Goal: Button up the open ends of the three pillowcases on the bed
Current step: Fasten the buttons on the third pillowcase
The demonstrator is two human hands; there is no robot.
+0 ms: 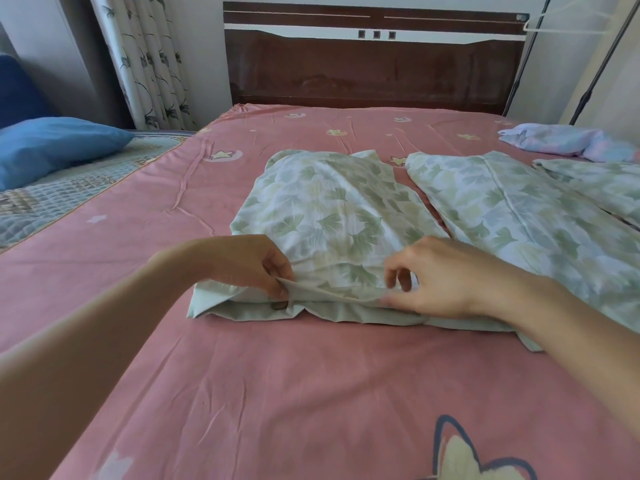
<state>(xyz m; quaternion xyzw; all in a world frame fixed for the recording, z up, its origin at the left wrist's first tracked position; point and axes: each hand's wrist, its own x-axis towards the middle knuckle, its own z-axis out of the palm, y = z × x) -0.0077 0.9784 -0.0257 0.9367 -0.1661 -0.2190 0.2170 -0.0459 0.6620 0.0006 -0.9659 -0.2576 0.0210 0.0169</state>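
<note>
Bed under a pink sheet fills the view, dark headboard at 12 o'clock

Three leaf-print pillowcases lie across it: nearest pillowcase at centre, its open end toward the wearer; second pillowcase just beside it at 2 o'clock; third pillowcase at 3 o'clock, partly cut off by the frame edge. The nearest looks stuffed with a pillow; I cannot tell about the other two

Progress, as a judgement: work is on the first case only. One brown button shows under the flap at 7 o'clock from the case's middle, apparently not yet through its hole. Whether the other two are fastened cannot be told, their open ends are hidden

Left hand pinches the upper flap edge beside the button. Right hand rests on the same hem further right, fingers curled narrow, pinching or pressing the cloth, blurred

Elsewhere: crumpled pale cloth at 2 o'clock, blue pillow at 10 o'clock on the neighbouring bed
</note>
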